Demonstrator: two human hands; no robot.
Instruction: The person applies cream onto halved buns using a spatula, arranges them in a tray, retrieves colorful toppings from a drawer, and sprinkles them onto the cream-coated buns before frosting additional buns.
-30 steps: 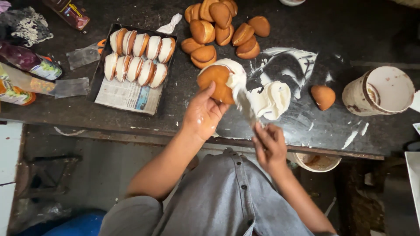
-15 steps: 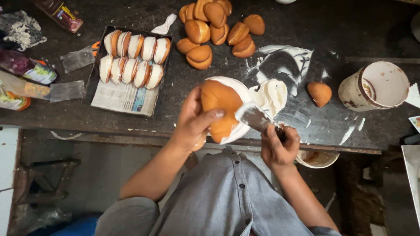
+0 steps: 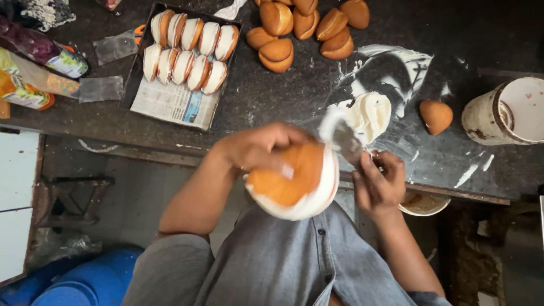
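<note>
My left hand grips a round orange-brown bun thickly coated with white cream, held close over my lap in front of the counter edge. My right hand holds a metal spreading knife whose blade, smeared with cream, touches the bun's upper right edge. A mound of white cream lies on the dark counter just behind the knife. A heap of plain buns sits at the back.
A tray lined with newspaper holds two rows of cream-filled buns at the left. One loose bun and a white bucket stand at the right. Packets lie far left. A small bowl hangs below the counter edge; blue drum at lower left.
The bun has come off the counter toward me and now sits larger and lower in view. The knife has moved from the cream mound to the bun's edge.
</note>
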